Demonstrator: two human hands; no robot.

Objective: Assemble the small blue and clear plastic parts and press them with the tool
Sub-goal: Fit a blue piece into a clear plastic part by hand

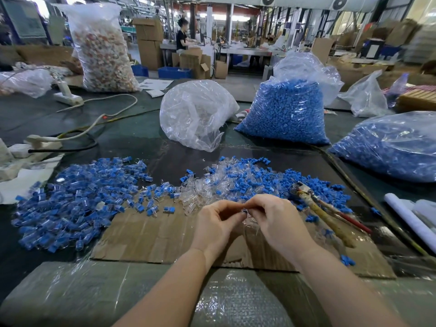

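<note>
Cardboard underlies both hands pinching a tiny, indistinct part.

Bare cardboard lies open between assembled pile and pliers.

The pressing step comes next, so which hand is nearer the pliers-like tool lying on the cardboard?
Right. The right hand sits just left of the tool; the left hand is farther left, beyond the right hand.
</note>
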